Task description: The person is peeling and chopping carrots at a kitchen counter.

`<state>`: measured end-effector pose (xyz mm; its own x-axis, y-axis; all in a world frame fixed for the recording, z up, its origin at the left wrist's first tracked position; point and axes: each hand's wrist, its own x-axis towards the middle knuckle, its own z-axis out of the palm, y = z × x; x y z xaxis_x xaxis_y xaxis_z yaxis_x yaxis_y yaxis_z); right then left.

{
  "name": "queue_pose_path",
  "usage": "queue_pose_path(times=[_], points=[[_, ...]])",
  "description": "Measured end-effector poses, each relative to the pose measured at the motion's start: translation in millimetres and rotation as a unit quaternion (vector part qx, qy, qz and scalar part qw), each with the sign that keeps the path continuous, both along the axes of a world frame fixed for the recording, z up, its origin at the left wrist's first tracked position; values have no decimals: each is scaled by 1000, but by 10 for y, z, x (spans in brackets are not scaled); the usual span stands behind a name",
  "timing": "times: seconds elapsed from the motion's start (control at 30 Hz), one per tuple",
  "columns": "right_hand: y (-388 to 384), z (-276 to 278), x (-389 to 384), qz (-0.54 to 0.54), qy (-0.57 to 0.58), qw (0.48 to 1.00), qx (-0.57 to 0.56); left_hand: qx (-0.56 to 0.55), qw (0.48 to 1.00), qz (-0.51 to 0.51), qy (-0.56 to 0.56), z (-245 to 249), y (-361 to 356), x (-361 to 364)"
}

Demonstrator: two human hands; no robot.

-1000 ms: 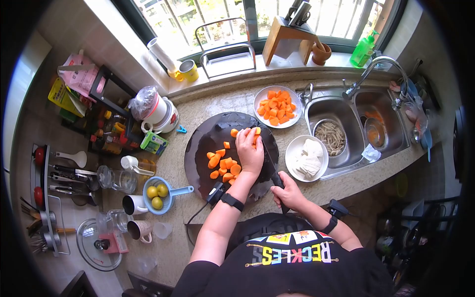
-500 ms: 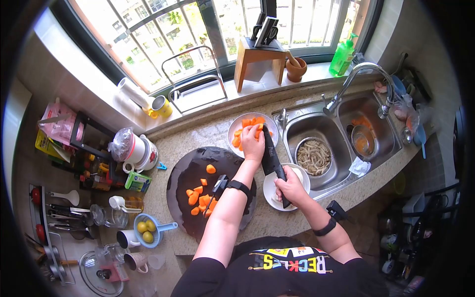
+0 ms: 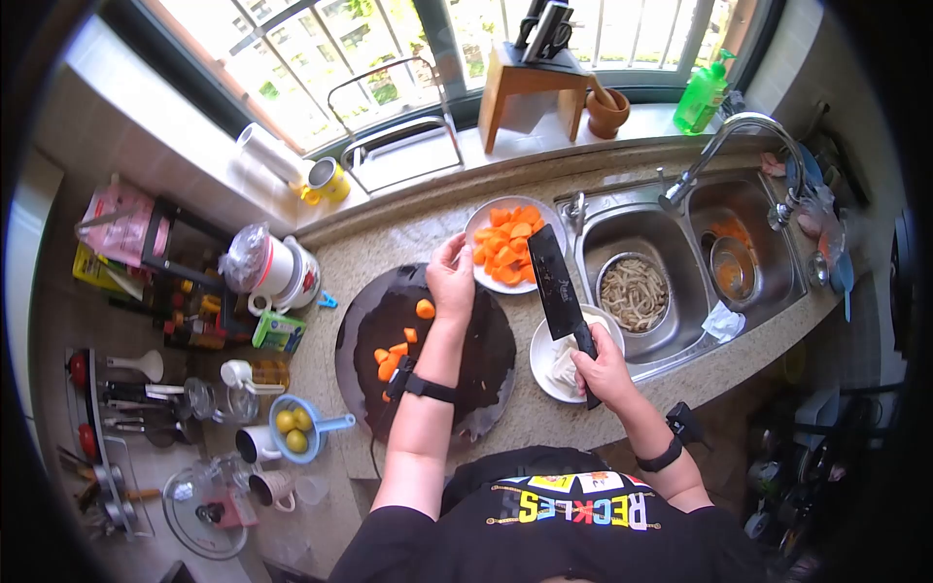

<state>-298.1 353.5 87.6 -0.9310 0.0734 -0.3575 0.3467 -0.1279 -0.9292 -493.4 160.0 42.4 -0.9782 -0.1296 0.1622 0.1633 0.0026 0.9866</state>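
Note:
My right hand (image 3: 603, 371) grips a black cleaver (image 3: 557, 291) by its handle. The blade points up and left, over the counter between two plates. My left hand (image 3: 451, 282) is off the carrots, with loosely curled fingers apart and nothing visible in them, above the far right of the dark round chopping board (image 3: 476, 355). Cut carrot pieces (image 3: 503, 248) are heaped on a white plate (image 3: 478, 216) beside that hand. Several more carrot pieces (image 3: 389, 364) lie on the board, partly hidden by my left forearm. Below the cleaver, a second plate (image 3: 541, 374) carries something white.
A double sink (image 3: 695, 248) on the right holds a bowl of pale strips (image 3: 634, 293). A knife block (image 3: 533, 73), a mortar (image 3: 607, 115) and a green pump bottle (image 3: 702, 97) line the sill. A blue colander (image 3: 313, 447) with yellow-green fruits stands left of the board.
My left hand has let go of carrot pieces on the plate and drawn back left towards the board. The cleaver has moved away from the heap. The whole view has shifted slightly.

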Motion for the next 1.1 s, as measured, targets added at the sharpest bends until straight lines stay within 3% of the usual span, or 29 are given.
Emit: queue_pose_path(times=[0.03,0.1,0.13,0.17,0.2,0.23,0.27,0.3,0.37,0.5,0.57,0.63,0.7,0.77,0.87,0.9,0.97,1.1], points=[[-58,1,31,18,15,1000,15,-8,1000,-8,-14,84,-223,82],[-198,45,79,56,10,995,85,-150,988,1,-23,-30,-719,146],[-284,47,90,81,20,988,133,-282,958,29,50,95,-896,248],[-358,35,104,106,30,977,181,-346,938,-4,13,209,-1064,341],[-422,-89,107,119,153,933,304,-450,893,-1,-1,139,-1179,430],[-505,-107,105,123,155,932,303,-548,836,1,-14,144,-1249,512],[-595,-113,68,148,155,918,334,-538,829,-79,-129,154,-1307,569],[-686,-102,43,173,153,902,365,-553,817,-102,-129,142,-1309,645],[-823,-110,-23,208,125,881,406,-593,788,-137,-99,-28,-1335,719],[-1003,-309,-112,209,202,827,481,-587,800,-121,20,-159,-1287,1003],[-1037,-287,-62,240,214,812,488,-512,849,-105,79,-219,-1326,1140],[-1047,-246,80,261,207,813,478,-419,897,-87,113,-287,-1385,1290],[-1016,-250,245,277,210,836,424,-396,908,-91,100,-110,-1455,1514],[-1015,-256,399,266,183,865,383,-453,880,-24,142,17,-1570,1722],[-946,-388,586,212,79,938,261,-533,845,-38,32,-3,-1674,1921],[-952,-441,629,214,78,938,261,-561,827,-45,-19,12,-1688,1955],[-980,-536,727,175,-45,983,39,-538,842,-23,9,-164,-1691,1826],[-1114,-690,808,192,-49,980,12,-534,844,28,42,-291,-1597,1688]])
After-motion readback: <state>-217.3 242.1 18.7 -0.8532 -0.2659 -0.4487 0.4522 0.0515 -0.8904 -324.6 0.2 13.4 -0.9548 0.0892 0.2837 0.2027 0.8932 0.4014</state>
